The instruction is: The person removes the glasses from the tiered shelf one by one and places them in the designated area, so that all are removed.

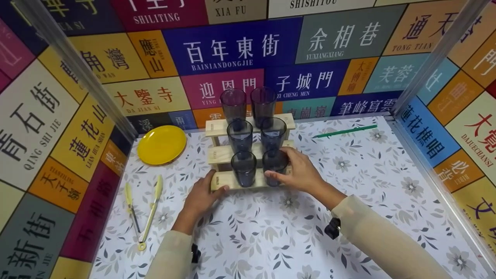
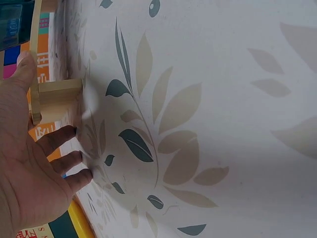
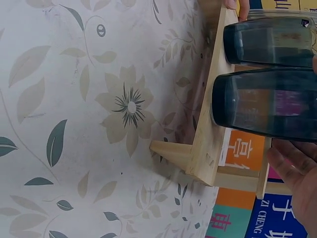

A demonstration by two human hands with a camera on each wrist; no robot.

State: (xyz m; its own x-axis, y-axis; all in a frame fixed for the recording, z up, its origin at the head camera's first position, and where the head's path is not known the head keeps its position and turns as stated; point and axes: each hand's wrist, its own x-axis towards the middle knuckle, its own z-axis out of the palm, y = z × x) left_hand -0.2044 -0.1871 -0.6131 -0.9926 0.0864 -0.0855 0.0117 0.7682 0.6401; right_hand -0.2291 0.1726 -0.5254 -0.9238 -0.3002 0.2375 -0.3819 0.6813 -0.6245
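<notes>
A three-step wooden stand (image 1: 224, 159) carries dark tinted glasses, two on each step. At the left end of the lowest step, my left hand (image 1: 202, 195) holds the board between thumb and index finger; its other fingers (image 2: 67, 161) spread loosely beside it. My right hand (image 1: 304, 172) grips the front right glass (image 1: 275, 164), thumb in front and fingers round its far right side. That glass (image 3: 267, 101) stands upright with its base on the lowest step. Beside it is the front left glass (image 1: 244, 170). Behind are the middle glasses (image 1: 240, 135) and the top glasses (image 1: 233, 102).
To the left of the stand lies a yellow plate (image 1: 162, 145), with spread yellow-tipped tongs (image 1: 145, 217) nearer the front. A green pencil-like stick (image 1: 347, 131) lies at the back right. Printed panels (image 1: 236, 46) wall the flower-patterned table (image 1: 271, 236) at back and sides.
</notes>
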